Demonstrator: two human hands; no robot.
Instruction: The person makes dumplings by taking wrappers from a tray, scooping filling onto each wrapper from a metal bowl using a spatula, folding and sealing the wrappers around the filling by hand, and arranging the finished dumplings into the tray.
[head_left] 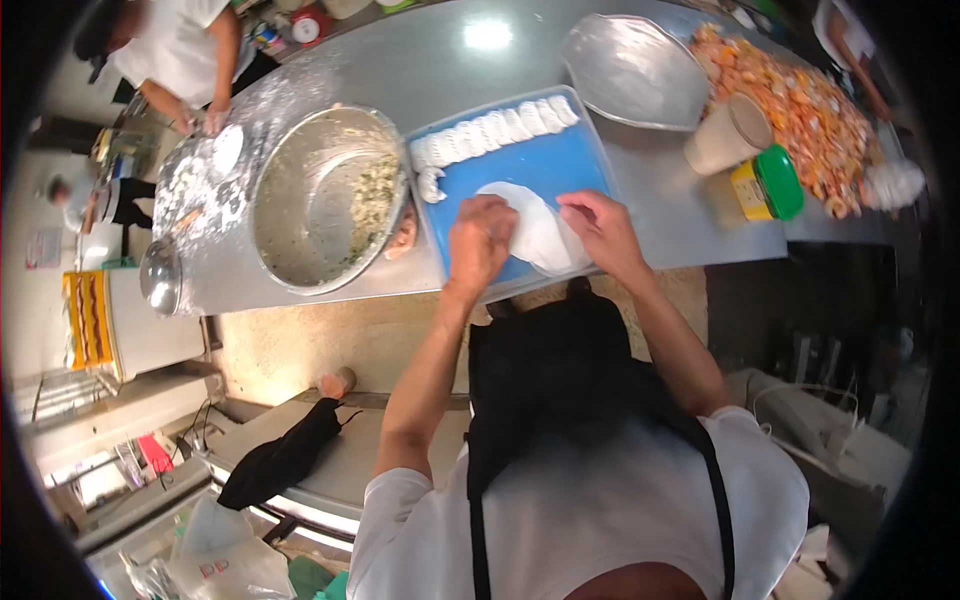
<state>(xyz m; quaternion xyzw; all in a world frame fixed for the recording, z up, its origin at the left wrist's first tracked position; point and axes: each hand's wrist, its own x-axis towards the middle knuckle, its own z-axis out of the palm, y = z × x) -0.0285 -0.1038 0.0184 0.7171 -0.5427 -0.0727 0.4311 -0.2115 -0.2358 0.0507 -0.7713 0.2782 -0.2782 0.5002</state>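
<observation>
A thin white round of dough [540, 232] lies over the near part of a blue tray [470, 210], its lower edge reaching the tray's rim. At its left edge is my left hand [482, 240], with fingers curled and closed on the dough. On the other side, my right hand [606, 232] has its thumb and fingertips drawn together beside the dough's edge. Whatever those right fingertips pinch is too small to make out. A row of pleated white dumplings [495, 132] runs along the tray's far side, and a single dumpling [431, 185] sits at the left.
Left of the tray stands a large metal bowl [290, 200] with chopped filling. A shallow metal basin [635, 70], beige container [728, 135], green-lidded yellow tub [768, 185] and orange pile [800, 120] are at right. Across the floured metal table [400, 70], another person [185, 50] works.
</observation>
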